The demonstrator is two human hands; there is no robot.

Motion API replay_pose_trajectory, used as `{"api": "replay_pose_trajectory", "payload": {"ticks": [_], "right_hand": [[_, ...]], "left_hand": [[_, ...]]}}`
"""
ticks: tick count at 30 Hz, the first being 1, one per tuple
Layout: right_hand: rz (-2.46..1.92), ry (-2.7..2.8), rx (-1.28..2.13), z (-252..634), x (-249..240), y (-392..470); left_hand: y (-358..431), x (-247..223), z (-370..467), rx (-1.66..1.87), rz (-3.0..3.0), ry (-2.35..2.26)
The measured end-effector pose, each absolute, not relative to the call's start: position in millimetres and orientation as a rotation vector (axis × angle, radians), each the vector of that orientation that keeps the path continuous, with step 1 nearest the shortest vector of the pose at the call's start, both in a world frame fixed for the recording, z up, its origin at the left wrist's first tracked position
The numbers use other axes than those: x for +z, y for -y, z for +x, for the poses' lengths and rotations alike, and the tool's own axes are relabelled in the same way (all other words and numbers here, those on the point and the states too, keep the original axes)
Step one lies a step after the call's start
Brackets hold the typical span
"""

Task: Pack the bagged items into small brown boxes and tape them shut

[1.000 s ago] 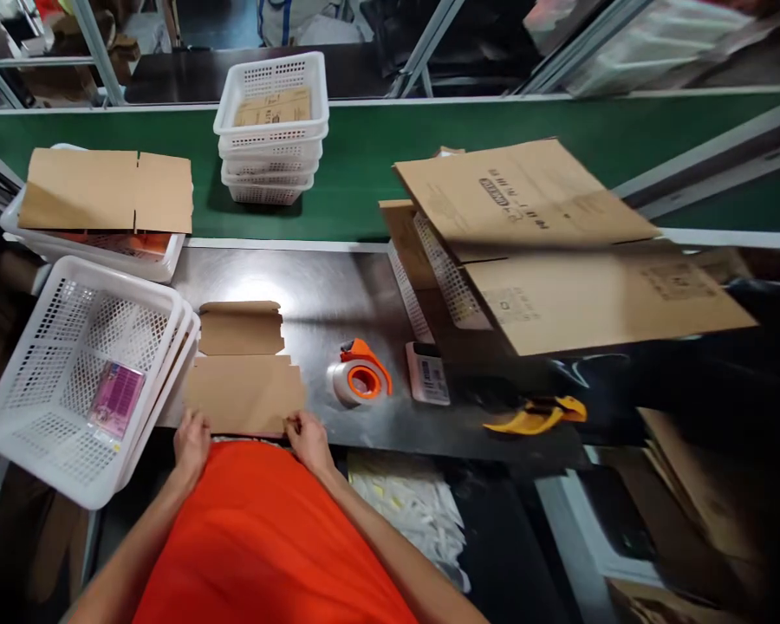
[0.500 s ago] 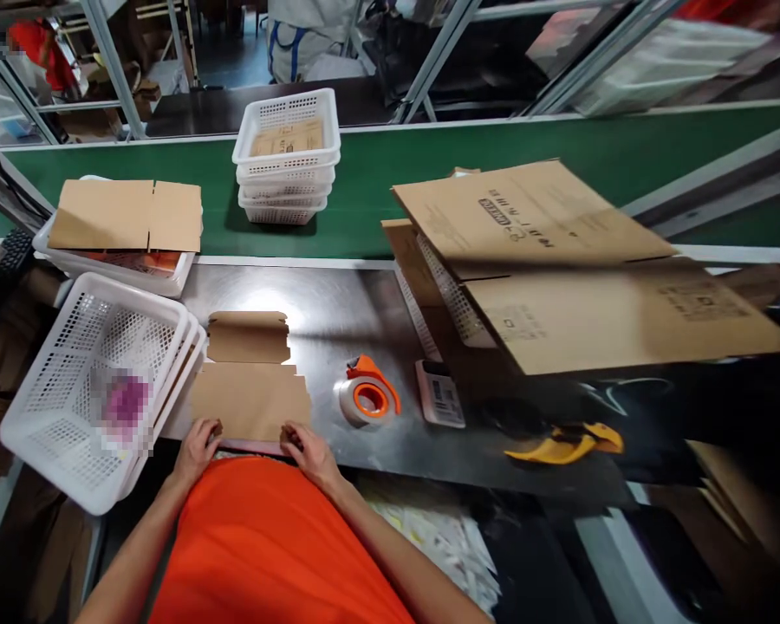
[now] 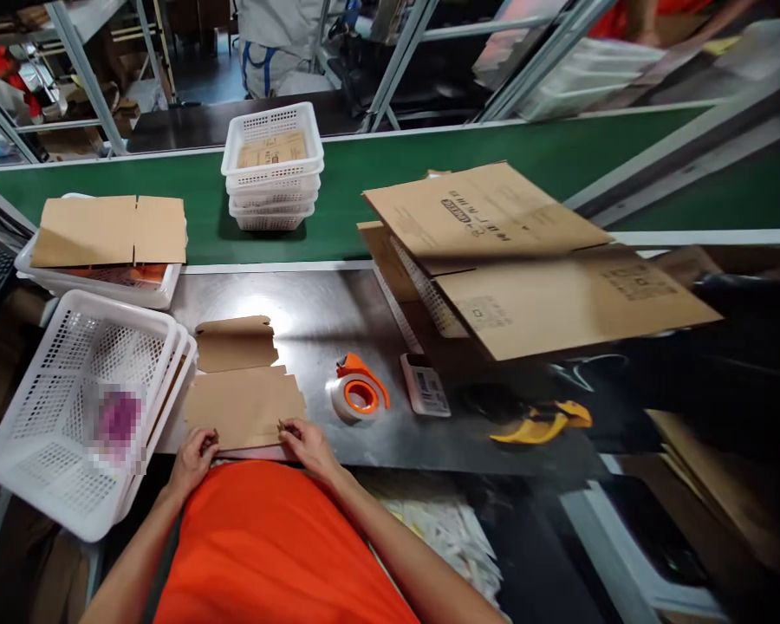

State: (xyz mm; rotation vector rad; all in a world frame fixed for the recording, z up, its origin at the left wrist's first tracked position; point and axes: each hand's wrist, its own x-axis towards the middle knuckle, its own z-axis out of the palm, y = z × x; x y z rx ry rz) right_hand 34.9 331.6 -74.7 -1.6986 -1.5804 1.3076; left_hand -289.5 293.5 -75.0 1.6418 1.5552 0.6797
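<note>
A small brown cardboard box blank [image 3: 243, 407] lies on the metal table close to my body, its back flap standing partly raised. My left hand [image 3: 196, 459] pinches its near left corner, and my right hand [image 3: 304, 444] pinches the near right corner. To the right of the cardboard is an orange tape dispenser [image 3: 359, 394] with a roll of clear tape. Beyond that lies a white device with a label [image 3: 425, 385]. A yellow-handled tool [image 3: 539, 425] rests farther right.
White baskets [image 3: 84, 407] stand at the left, one holding a blurred purple item. Flat cardboard [image 3: 110, 230] covers another basket. Stacked baskets [image 3: 273, 165] sit on the green belt [image 3: 198, 182]. Large open cardboard [image 3: 559, 295] juts over the right side. A person's arm shows at top right.
The view has shifted to the right, so most things appear farther left. Both hands stay at the cardboard's near corners, where small tabs now stand up between the fingers.
</note>
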Motion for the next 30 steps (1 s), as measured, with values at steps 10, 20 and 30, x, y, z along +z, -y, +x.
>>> {"api": "replay_pose_trajectory", "payload": {"ticks": [10, 20, 30], "right_hand": [[-1.867, 1.475, 1.238, 38, -59, -340], [-1.863, 1.545, 1.226, 32, -72, -323], [-1.656, 1.676, 1.263, 40, -85, -307]], "left_hand": [[-292, -33, -272, 0.516, 1.667, -1.590], [-290, -55, -285, 0.287, 1.838, -1.444], [-274, -71, -282, 0.527, 1.984, -1.521]]}}
